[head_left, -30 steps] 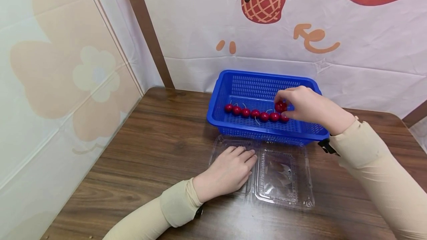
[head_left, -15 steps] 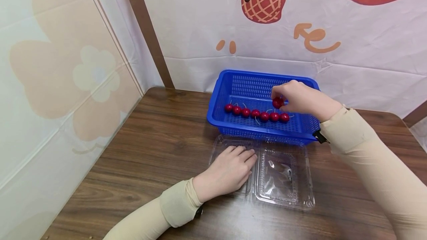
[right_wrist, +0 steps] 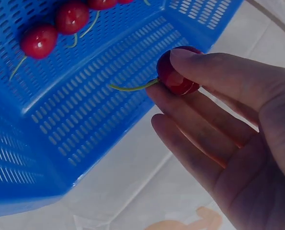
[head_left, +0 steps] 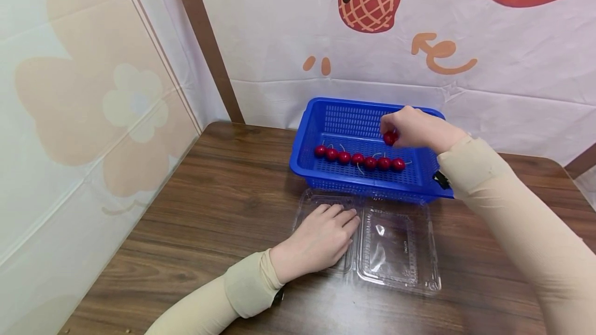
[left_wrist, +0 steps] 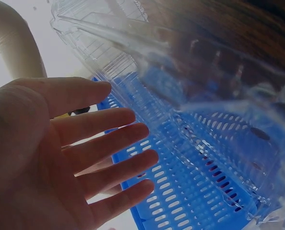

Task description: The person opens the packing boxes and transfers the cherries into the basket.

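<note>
My right hand (head_left: 416,127) is raised over the right part of a blue plastic basket (head_left: 368,177). Between thumb and fingers it pinches a dark red cherry (right_wrist: 178,79), whose green stem points away from the palm in the right wrist view. Below, several glossy cherries (head_left: 357,159) with stems lie in a row on the basket floor. My left hand (head_left: 321,237) rests, palm down, on the left half of a clear hinged plastic box (head_left: 388,252) in front of the basket. Its fingers (left_wrist: 104,139) are nearly straight and hold nothing.
Both box and basket stand on a brown wooden table (head_left: 209,221). Behind the basket hangs a white printed cloth (head_left: 270,40), and another pale cloth (head_left: 79,118) with a flower print borders the table's left side.
My right hand has risen with the cherry and shifted slightly left, away from the row. The row's right-end cherry has come into full view. The left hand stays in place.
</note>
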Tool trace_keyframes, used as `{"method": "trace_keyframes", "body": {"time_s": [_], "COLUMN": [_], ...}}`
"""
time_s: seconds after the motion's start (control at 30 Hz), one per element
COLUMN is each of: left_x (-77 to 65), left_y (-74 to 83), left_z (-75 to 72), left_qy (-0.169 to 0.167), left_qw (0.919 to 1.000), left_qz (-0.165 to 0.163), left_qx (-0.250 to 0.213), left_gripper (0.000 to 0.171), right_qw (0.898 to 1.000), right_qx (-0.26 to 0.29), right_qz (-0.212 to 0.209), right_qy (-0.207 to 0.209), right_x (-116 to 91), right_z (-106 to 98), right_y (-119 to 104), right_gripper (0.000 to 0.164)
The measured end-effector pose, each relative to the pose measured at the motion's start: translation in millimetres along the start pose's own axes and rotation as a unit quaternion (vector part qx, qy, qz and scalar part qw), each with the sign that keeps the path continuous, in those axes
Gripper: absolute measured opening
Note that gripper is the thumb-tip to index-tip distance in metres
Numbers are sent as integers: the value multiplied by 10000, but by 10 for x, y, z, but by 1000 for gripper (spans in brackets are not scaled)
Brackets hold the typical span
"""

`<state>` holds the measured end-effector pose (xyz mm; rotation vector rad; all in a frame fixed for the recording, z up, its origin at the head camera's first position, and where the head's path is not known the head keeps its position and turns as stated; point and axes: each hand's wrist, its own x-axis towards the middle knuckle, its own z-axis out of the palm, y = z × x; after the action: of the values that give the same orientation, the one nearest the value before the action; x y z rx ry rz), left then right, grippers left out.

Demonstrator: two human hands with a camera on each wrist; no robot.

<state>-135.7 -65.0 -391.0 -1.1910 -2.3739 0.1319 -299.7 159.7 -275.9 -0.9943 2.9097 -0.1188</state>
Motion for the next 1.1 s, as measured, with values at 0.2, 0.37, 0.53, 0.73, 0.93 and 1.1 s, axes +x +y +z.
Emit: {"method": "trace_keyframes", "body": {"time_s": [0.2, 0.37, 0.53, 0.73, 0.93, 1.1], "left_x": [-1, -2, -4, -5, -11, -17], "left_y": [-14, -14, -13, -9, -10, -15], "left_z": [-3, -5, -4, 7, 8, 12], "left_qy": [66, 52, 41, 76, 63, 35], "left_qw": [10000, 10000, 10000, 10000, 10000, 10000], "left_qz": [9, 10, -8, -6, 21, 32], "left_qx": [26, 54, 46, 15, 15, 36], "left_gripper": [38, 39, 39, 38, 38, 40], "right_qw": [9994, 9981, 9963, 9935, 9914, 9904], "right_qx": [123, 177, 108, -11, -4, 74], "right_qz": [225, 435, 630, 848, 1000, 1055], "right_qy": [-237, -406, -572, -757, -840, -896], "right_x": [69, 102, 150, 162, 135, 118], "right_z": [26, 60, 88, 138, 196, 212], "right_y": [96, 160, 216, 260, 290, 318], "right_gripper": [31, 30, 29, 28, 29, 29]}}
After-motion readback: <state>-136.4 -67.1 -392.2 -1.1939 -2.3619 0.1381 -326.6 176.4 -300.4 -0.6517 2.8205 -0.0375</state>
